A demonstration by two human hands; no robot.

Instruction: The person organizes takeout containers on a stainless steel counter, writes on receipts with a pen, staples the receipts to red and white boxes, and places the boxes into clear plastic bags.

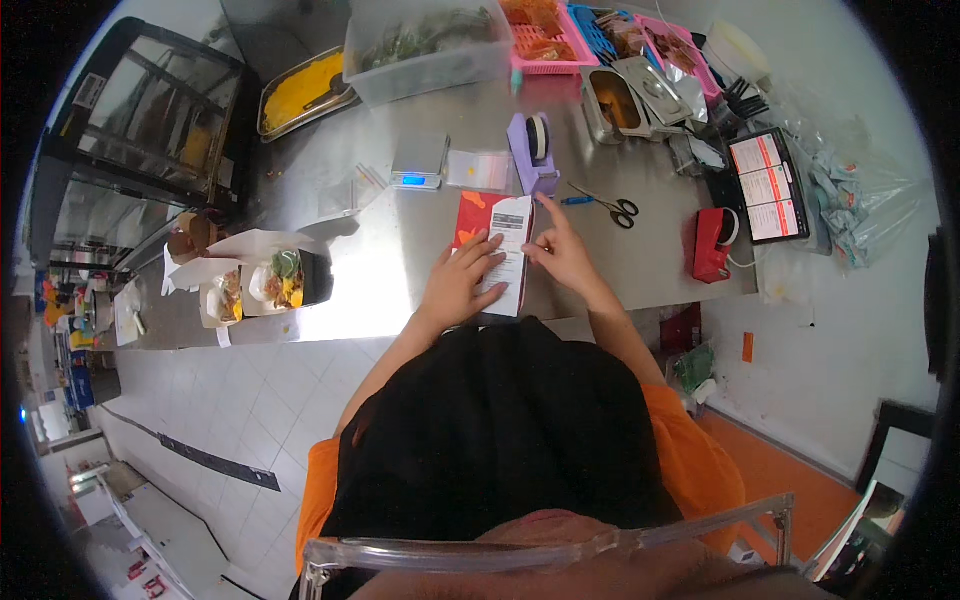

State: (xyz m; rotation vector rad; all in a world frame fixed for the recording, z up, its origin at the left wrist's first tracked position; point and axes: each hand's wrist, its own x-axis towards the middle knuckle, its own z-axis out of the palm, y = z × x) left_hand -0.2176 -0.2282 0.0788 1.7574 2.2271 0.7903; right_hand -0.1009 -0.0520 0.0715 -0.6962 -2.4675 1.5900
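A white printed slip (513, 262) lies over a red packet or folded bag (473, 209) with orange shapes, at the near edge of a steel worktop. My left hand (466, 281) rests on the slip and the packet with its fingers spread. At their right edge is my right hand (556, 247), its index finger pointing up by the packet's upper corner and its thumb at the slip's side. A purple tape dispenser (536, 174) stands just beyond the packet. Scissors (619, 212) and a blue-handled tool (577, 200) lie to the right.
Two open food boxes (256, 306) stand at left near a glass display cabinet (154, 112). A small digital scale (420, 156) sits ahead. Further back are a plastic tub (427, 67), a yellow food tray (300, 94) and a steel container (613, 105). A red tape dispenser (709, 247) and a tablet (767, 187) are right.
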